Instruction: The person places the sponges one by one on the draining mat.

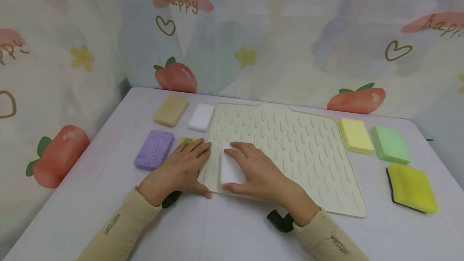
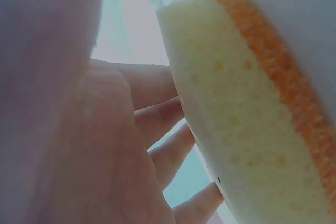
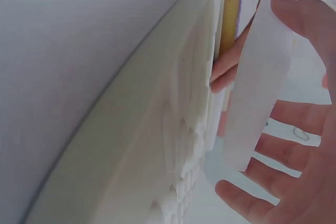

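My right hand [image 1: 262,170] grips a white sponge block [image 1: 230,171] over the left part of a cream ridged mat [image 1: 311,172]. Its thumb presses the near end and its fingers reach round the far end; in the right wrist view the block [image 3: 260,87] is raised a little off the mat. My left hand [image 1: 175,168] lies with fairly straight fingers over a yellow sponge, mostly covered in the head view. The left wrist view shows this sponge [image 2: 220,77] with an orange layer [image 2: 278,72] underneath and fingertips against its top face.
To the left lie a purple sponge [image 1: 154,150], a tan one [image 1: 171,110] and another white block [image 1: 201,117]. Beyond the mat's right edge are a pale yellow sponge [image 1: 355,135], a green one [image 1: 390,144] and a bright yellow pad with dark backing [image 1: 412,188].
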Demonstrator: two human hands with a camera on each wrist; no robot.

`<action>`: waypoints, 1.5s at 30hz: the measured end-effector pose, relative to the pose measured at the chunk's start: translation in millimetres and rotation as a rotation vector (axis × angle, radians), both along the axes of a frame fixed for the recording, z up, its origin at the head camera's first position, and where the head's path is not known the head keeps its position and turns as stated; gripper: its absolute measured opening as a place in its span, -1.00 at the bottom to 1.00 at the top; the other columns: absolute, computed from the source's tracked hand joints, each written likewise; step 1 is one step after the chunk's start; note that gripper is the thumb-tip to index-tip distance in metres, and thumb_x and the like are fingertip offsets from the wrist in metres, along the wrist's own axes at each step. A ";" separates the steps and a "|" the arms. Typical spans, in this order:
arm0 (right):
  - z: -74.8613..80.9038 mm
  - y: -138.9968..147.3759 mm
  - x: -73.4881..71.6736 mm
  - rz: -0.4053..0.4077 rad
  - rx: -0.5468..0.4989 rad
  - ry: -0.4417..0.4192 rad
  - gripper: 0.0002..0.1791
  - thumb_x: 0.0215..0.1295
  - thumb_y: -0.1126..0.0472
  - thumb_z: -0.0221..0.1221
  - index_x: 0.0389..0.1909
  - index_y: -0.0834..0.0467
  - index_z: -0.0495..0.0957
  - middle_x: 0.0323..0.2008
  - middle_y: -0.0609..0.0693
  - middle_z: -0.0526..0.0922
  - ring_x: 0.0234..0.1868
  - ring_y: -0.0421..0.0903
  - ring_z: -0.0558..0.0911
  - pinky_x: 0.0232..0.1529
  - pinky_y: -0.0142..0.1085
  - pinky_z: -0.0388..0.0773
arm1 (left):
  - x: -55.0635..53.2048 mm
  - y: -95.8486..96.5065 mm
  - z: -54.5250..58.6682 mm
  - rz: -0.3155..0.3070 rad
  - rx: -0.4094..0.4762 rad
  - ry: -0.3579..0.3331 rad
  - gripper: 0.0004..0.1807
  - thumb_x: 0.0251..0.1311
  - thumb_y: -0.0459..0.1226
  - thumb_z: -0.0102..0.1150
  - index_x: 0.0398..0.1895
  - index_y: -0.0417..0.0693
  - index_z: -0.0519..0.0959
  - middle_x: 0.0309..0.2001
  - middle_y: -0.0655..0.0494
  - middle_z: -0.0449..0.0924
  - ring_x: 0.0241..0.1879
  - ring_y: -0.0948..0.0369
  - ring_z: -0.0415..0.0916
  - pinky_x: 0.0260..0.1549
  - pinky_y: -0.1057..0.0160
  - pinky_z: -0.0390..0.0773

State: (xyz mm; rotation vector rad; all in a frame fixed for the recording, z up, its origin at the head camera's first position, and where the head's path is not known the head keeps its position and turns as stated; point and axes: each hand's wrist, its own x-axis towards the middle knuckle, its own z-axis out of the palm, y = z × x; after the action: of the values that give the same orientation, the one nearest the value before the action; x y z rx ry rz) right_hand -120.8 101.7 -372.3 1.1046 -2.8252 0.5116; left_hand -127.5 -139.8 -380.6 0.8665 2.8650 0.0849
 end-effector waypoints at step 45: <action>-5.3 -29.4 -3.9 -0.063 0.199 -0.007 -0.04 0.11 -0.42 0.25 0.37 0.15 0.35 0.31 0.19 0.41 0.30 0.19 0.45 0.21 0.12 0.47 | 0.6 0.2 -0.9 0.007 0.013 -0.005 0.33 -0.27 0.45 0.34 0.49 -0.21 0.22 0.55 -0.03 0.10 0.57 -0.04 -0.08 0.48 -0.19 0.03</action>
State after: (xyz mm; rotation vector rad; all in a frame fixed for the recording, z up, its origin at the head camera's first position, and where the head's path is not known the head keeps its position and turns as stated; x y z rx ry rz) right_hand -124.7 72.3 -377.6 1.0393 -2.9575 0.2340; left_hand -126.9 -139.7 -381.6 0.8573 2.8664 0.1068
